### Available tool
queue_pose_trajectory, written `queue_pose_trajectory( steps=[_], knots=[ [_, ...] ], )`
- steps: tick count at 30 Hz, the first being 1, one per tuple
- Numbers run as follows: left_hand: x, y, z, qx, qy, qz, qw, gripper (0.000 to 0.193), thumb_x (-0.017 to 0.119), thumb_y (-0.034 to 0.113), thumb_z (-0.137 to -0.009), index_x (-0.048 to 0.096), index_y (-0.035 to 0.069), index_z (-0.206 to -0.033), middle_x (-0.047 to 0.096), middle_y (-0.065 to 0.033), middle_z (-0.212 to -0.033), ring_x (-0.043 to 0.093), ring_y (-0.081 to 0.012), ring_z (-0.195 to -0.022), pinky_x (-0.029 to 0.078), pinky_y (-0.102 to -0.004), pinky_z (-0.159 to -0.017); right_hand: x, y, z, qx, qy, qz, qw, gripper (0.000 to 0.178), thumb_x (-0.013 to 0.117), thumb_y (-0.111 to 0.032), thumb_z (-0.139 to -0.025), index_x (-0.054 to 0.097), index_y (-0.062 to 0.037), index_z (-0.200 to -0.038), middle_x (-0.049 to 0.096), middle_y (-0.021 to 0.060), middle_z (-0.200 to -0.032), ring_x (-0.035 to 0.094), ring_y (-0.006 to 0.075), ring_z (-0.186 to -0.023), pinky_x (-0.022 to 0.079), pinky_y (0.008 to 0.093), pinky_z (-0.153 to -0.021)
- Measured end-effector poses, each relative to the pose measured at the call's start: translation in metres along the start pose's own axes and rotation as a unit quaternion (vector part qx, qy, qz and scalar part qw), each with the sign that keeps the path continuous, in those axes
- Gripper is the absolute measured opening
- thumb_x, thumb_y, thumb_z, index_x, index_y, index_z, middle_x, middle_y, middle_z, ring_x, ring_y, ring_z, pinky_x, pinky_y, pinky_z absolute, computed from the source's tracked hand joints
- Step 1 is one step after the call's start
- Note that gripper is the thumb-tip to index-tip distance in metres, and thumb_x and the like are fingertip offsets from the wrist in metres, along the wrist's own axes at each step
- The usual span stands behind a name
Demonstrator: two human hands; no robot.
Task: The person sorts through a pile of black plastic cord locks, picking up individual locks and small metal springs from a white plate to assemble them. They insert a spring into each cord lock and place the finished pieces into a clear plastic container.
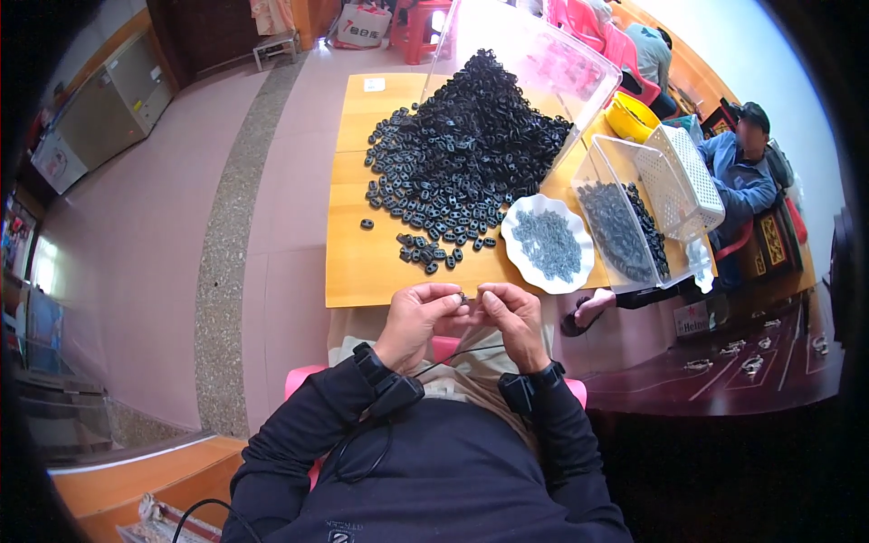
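Above my lap, by the table's front edge, my two hands come close together. My left hand (418, 319) is closed in a pinch around a small black piece (464, 299), mostly hidden by the fingertips. My right hand (512, 319) is pinched too, right beside it; whatever its fingertips hold is too small to make out. Beyond them lies a large heap of black oval pieces with holes (462, 149), and a small loose cluster (427, 252) sits nearer me. A white scalloped dish (512, 256) holds many tiny greyish pieces (549, 246).
The wooden table (362, 276) carries a tipped clear bin (588, 68) behind the heap. At right stand a clear box (593, 163) of black pieces, a white perforated basket (692, 181) and a yellow bowl (631, 118). A person (738, 172) sits beyond them.
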State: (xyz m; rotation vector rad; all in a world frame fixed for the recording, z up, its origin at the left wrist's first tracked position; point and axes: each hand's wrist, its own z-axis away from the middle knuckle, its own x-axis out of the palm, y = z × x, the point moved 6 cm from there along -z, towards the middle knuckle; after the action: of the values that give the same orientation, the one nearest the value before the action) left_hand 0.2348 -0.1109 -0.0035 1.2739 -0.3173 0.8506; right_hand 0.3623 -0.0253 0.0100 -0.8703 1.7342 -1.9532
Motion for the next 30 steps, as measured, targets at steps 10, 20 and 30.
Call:
queue_pose_trajectory(
  steps=[10, 20, 30],
  knots=[
    [-0.029, 0.012, 0.013, 0.033, 0.071, 0.037, 0.996, 0.014, 0.059, 0.001, -0.089, 0.058, -0.003, -0.103, 0.065, -0.0122, -0.095, 0.065, -0.0167, -0.081, 0.057, -0.0296, -0.075, 0.008, -0.029, -0.029, -0.204, 0.043, 0.388, 0.898, 0.016, 0.064, -0.005, -0.085, 0.064, 0.0030, -0.099, 0.063, 0.0073, -0.080, 0.060, 0.0103, -0.064, 0.045, 0.0233, -0.054],
    [-0.036, 0.023, 0.015, 0.063, 0.089, 0.055, 0.992, 0.013, 0.060, 0.000, -0.089, 0.060, -0.005, -0.101, 0.066, -0.0123, -0.092, 0.065, -0.0153, -0.079, 0.057, -0.0275, -0.073, 0.032, -0.029, -0.057, -0.150, 0.012, 0.622, 0.768, 0.024, 0.062, -0.016, -0.084, 0.066, -0.0096, -0.108, 0.061, 0.0118, -0.089, 0.063, 0.0324, -0.076, 0.049, 0.0406, -0.065],
    [-0.036, 0.021, 0.013, 0.059, 0.075, 0.051, 0.994, 0.013, 0.060, 0.001, -0.089, 0.059, -0.004, -0.101, 0.065, -0.0121, -0.092, 0.065, -0.0167, -0.079, 0.057, -0.0294, -0.075, 0.014, -0.026, -0.047, -0.250, 0.029, 0.488, 0.836, 0.015, 0.062, -0.008, -0.086, 0.067, -0.0020, -0.098, 0.067, 0.0122, -0.087, 0.067, 0.0248, -0.075, 0.052, 0.0335, -0.065]
  ],
)
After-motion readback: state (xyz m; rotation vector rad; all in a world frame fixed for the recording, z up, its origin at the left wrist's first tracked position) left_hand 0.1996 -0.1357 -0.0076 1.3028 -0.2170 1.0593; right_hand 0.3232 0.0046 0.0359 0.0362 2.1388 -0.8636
